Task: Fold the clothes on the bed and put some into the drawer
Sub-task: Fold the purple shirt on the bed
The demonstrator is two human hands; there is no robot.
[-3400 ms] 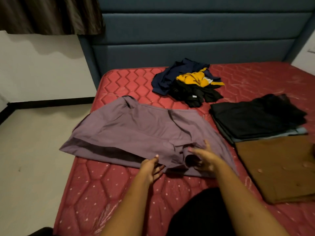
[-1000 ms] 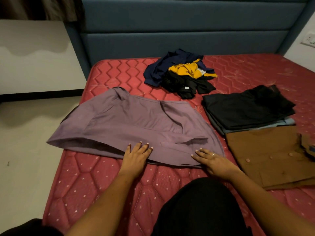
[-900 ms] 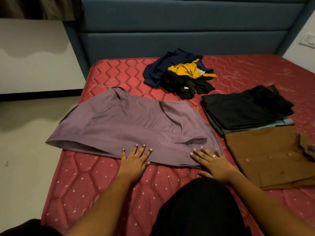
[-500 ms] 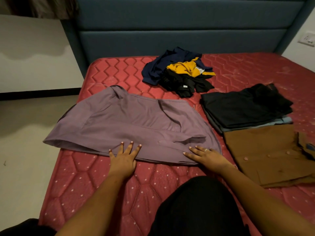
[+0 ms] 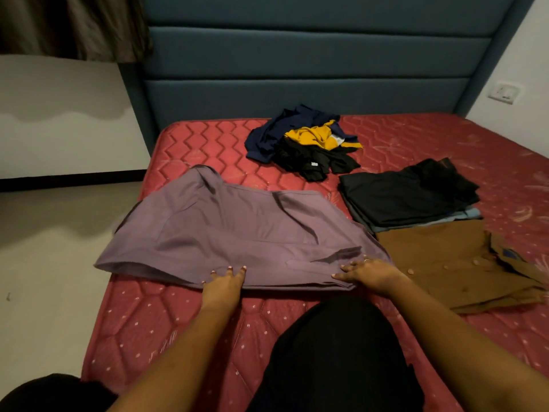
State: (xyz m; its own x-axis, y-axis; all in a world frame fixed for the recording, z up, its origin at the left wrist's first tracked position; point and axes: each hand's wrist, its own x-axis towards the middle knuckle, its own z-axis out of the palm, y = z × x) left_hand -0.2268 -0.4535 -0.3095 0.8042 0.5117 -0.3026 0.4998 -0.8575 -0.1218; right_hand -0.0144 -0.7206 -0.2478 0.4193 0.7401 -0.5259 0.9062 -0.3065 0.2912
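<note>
Fingers (image 5: 228, 271) of the left hand (image 5: 223, 288): straight, close together, flat on the near hem of the purple garment (image 5: 237, 236). Nothing pinched. Right hand (image 5: 370, 273): fingers straight, slightly fanned, pressing flat on the same hem near its right corner. There is a ring (image 5: 366, 257) on one finger. Both palms are down, wrists over the bed (image 5: 178, 328).

Purple garment: spread flat on the red quilted bed, left of centre. Its 9 o'clock end overhangs the bed edge above the floor (image 5: 44, 278). It has a few creases and one fold flap near the right hand. The hands sit at its 6 o'clock edge, the left about mid-hem, the right towards 4 o'clock.

From the purple garment:
- 12 to 1 o'clock: loose pile (image 5: 303, 144), unfolded, with navy, yellow and black pieces tangled together. Near, not touching.
- 2 o'clock: black stack (image 5: 407, 194), folded, with a light blue piece (image 5: 472, 214) showing under it.
- 3 to 4 o'clock: brown shirt (image 5: 439, 260), folded flat, buttons up, touching the garment's right edge and just beside the right hand. Its far edge meets the black stack.

Beyond the bed at 12 o'clock: blue padded headboard (image 5: 297, 69). In the frame, the curtain (image 5: 74, 25) is at 10 o'clock and the wall socket (image 5: 504, 92) at 2 o'clock.
</note>
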